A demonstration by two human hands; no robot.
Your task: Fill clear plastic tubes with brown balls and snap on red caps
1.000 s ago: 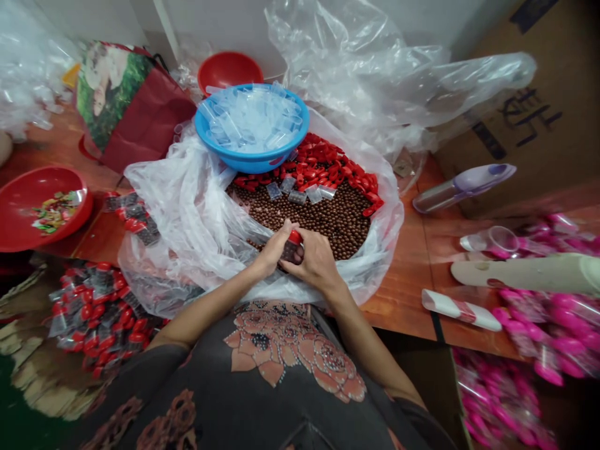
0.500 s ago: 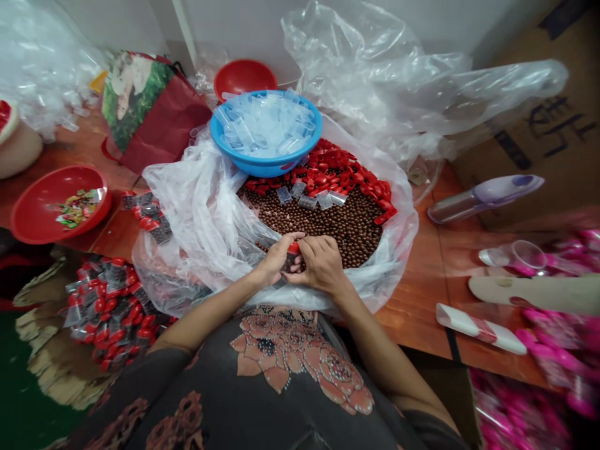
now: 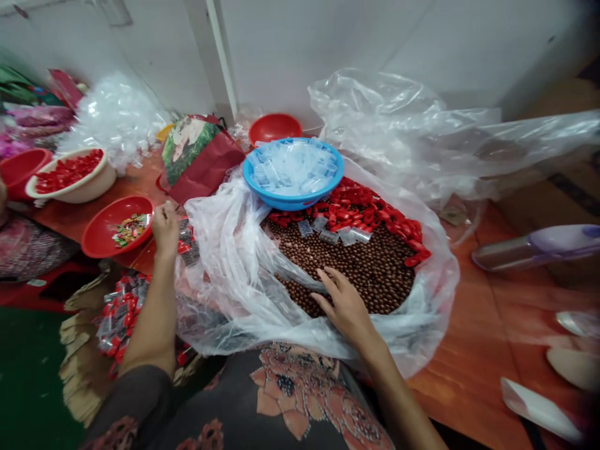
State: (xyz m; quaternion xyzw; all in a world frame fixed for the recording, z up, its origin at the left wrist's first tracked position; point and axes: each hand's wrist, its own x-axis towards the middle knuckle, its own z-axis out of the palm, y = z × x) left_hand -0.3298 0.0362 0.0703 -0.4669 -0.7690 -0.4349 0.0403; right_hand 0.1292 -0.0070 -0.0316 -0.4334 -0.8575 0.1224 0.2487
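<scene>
My left hand (image 3: 165,227) is raised at the right rim of a red bowl (image 3: 96,234) that holds small colourful wrapped pieces (image 3: 130,230). Its fingers are curled together, and whatever they hold is hidden. Just right of it lie several small clear containers with red caps (image 3: 187,242). My right hand (image 3: 344,303) hovers, fingers spread, over the near edge of brown round balls (image 3: 370,275) in a large clear plastic bag (image 3: 225,250). Red caps (image 3: 360,206) and several clear empty containers (image 3: 329,237) rest on the balls. A blue basin (image 3: 285,201) of clear containers stands behind.
A cardboard box (image 3: 77,356) full of red-capped containers stands below the table's left edge. A cream bowl (image 3: 89,187) of red pieces and a red gift bag (image 3: 206,165) are at the back left. A purple-topped bottle (image 3: 539,247) lies on the right, near a white scoop-like piece (image 3: 539,406).
My hands have parted from the red-capped container they held together. The left has swung out to the red bowl; the right has opened over the balls. The view has shifted left.
</scene>
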